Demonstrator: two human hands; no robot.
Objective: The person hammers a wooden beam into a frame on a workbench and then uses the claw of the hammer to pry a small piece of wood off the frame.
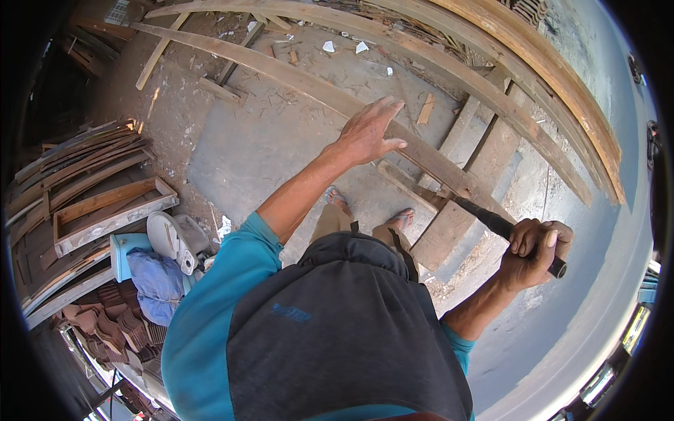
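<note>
My left hand (368, 130) is over a long wooden plank (302, 83), its fingers stretched out and the thumb apart; it seems to rest on the wood. My right hand (537, 251) is wrapped round the thick black handle of a tool (491, 219). That handle slants down to the left toward the near right part of the plank. The tool's working end meets the wood there, but I cannot make out its shape. Beneath that spot, a wide flat board (444, 237) and a shorter wood piece (406, 184) cross under the plank.
More long timbers (484, 88) run along the far and right sides beside a pale wall (604, 281). At left are stacked wooden frames (112, 210), a blue bundle (156, 281), a whitish plastic item (172, 238) and roof tiles (116, 323). Wood scraps (426, 109) litter the floor near my feet.
</note>
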